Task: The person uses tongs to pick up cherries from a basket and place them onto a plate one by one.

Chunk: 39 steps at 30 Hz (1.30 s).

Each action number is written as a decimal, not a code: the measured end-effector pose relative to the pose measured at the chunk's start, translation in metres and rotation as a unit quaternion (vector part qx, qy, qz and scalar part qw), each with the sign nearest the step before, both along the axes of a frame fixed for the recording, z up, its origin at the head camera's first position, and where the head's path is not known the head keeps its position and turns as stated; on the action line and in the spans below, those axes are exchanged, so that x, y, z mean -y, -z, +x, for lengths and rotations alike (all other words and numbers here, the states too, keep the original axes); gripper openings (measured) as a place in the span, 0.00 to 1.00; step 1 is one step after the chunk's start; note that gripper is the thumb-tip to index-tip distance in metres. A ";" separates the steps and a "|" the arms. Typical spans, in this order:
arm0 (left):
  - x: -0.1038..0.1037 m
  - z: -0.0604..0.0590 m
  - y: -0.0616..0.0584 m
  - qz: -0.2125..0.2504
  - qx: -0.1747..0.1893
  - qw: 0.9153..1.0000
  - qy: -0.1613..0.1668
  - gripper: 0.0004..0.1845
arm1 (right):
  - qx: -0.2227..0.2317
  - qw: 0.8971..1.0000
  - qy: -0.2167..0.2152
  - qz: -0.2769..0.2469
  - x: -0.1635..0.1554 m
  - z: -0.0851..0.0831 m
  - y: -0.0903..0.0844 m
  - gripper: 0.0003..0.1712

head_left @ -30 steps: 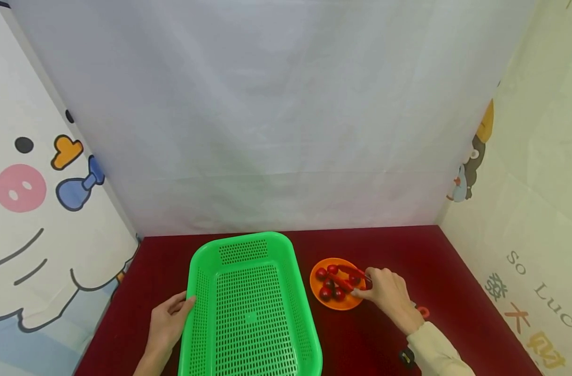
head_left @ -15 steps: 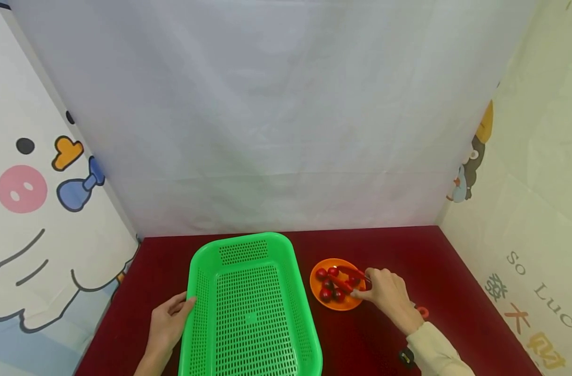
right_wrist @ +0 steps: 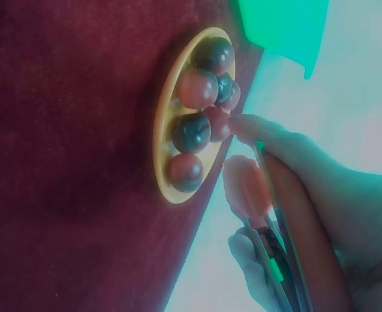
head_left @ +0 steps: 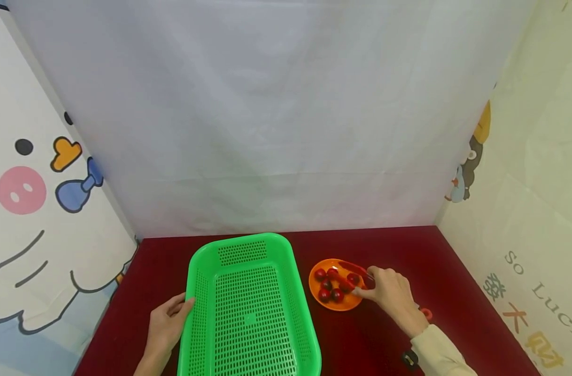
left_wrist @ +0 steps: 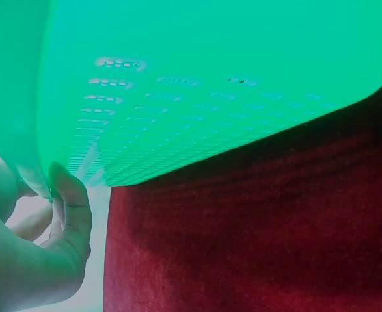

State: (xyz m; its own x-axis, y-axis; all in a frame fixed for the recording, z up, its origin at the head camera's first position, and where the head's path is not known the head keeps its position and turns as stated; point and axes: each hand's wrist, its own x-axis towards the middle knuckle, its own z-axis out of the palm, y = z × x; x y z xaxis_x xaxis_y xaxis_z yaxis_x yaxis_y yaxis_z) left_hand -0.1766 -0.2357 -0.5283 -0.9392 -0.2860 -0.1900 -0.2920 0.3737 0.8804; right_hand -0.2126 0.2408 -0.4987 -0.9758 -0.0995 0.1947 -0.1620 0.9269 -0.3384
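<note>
In the head view my left hand (head_left: 167, 324) pinches the left rim of a green plastic basket (head_left: 250, 300). The left wrist view shows the thumb and fingers at the rim of this basket (left_wrist: 243, 45). My right hand (head_left: 393, 293) holds red-tipped tongs (head_left: 354, 268) over an orange plate (head_left: 314, 285). Several small dark-red tomatoes (head_left: 324, 295) lie on that plate. The tips of the tongs stand apart; in the right wrist view one red tip of the tongs (right_wrist: 246, 185) is plain. Whether the tips touch a tomato, I cannot tell.
Dark red cloth (head_left: 375, 334) covers the table. A red ring (head_left: 426, 313) shows beside my right wrist, and a small black object (head_left: 410, 359) lies near the sleeve. A white curtain (head_left: 286, 130) hangs behind, with printed sheets at both sides.
My right hand and the tongs have shifted slightly to the right, and the far tip of the tongs sits a little farther away. The left hand keeps its place on the basket.
</note>
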 end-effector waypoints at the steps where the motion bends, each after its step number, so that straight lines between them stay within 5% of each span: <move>1: 0.000 0.000 0.000 -0.002 -0.001 1.000 -0.001 0.27 | -0.004 1.000 0.001 -0.002 -0.001 0.001 0.000 0.29; 14: 0.003 0.000 0.001 -0.003 -0.004 1.000 0.003 0.27 | -0.073 0.996 0.029 -0.029 -0.023 0.008 0.009 0.29; 39: 0.001 0.000 0.000 -0.001 0.003 1.000 0.006 0.28 | -0.036 0.988 0.138 -0.053 -0.066 0.034 0.040 0.44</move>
State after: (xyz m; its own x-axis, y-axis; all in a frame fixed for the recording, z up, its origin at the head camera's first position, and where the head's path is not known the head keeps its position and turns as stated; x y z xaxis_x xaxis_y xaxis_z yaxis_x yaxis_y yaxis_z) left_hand -0.1769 -0.2364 -0.5288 -0.9412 -0.2759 -0.1950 -0.2931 0.3793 0.8776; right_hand -0.1787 0.3069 -0.5388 -0.9462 0.1937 0.2593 0.0655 0.8992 -0.4327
